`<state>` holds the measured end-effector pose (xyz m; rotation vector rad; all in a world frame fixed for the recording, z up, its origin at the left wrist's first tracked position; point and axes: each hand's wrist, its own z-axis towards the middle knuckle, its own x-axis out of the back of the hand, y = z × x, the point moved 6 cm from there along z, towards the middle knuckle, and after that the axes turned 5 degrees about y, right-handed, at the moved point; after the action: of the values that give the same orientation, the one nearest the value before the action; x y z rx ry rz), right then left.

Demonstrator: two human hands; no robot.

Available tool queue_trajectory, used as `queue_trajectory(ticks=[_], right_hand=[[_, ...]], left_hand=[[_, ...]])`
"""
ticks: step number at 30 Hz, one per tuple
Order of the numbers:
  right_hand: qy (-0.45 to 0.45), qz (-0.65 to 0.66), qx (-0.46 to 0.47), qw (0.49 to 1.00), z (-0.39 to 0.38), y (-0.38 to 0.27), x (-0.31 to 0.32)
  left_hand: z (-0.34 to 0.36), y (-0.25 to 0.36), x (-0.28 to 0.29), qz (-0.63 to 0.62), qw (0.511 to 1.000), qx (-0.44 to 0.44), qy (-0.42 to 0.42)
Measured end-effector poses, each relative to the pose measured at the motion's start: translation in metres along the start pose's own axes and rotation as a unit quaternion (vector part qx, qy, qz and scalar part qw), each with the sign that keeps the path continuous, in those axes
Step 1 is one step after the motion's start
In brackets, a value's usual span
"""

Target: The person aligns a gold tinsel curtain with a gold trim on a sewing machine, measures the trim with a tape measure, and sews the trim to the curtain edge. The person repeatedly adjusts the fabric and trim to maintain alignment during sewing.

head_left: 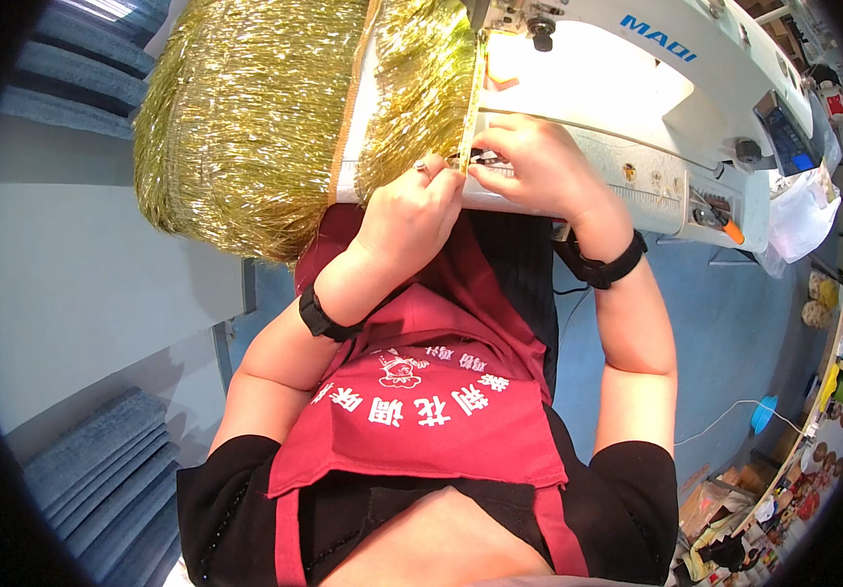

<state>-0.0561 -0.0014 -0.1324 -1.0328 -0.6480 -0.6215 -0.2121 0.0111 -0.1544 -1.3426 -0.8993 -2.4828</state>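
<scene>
Though mostly leftward, fringe [417,93] beside hands [405,217]

A white sewing table [754,210] carries a sewing machine [700,83] and golden tinsel fringe [294,108].

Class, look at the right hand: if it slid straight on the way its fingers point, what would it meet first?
The right hand points leftward, so probably the yellow strip edging the gold fringe, close to the left hand. Depth is unclear from one view.
</scene>
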Motion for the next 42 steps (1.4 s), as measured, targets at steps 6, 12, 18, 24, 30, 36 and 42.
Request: queue_trajectory(ticks=[6, 12, 18, 24, 30, 36, 42], right_hand=[[0.040, -0.059, -0.003, 0.997, -0.012, 0.002, -0.001], [0.026, -0.066, 0.010, 0.997, -0.018, -0.002, 0.001], [0.012, -0.126, 0.008, 0.992, -0.016, -0.006, 0.002], [0.090, -0.124, -0.166, 0.974, -0.077, 0.044, 0.071], [0.118, -0.326, -0.275, 0.897, -0.158, 0.118, 0.136], [0.213, -0.457, -0.145, 0.852, -0.151, 0.103, 0.118], [0.142, -0.172, -0.001, 0.975, -0.071, 0.024, 0.020]], left_hand=[[-0.001, -0.004, 0.002, -0.004, 1.000, 0.013, 0.011], [-0.001, -0.001, 0.002, -0.014, 1.000, -0.003, -0.003], [0.002, -0.002, 0.006, -0.031, 0.999, 0.014, 0.006], [0.011, -0.017, 0.019, -0.100, 0.992, 0.055, 0.055], [0.013, -0.031, 0.024, -0.136, 0.981, 0.141, 0.011], [0.018, -0.035, 0.039, -0.058, 0.991, 0.114, 0.029], [0.029, -0.009, 0.045, 0.091, 0.990, -0.077, 0.072]])
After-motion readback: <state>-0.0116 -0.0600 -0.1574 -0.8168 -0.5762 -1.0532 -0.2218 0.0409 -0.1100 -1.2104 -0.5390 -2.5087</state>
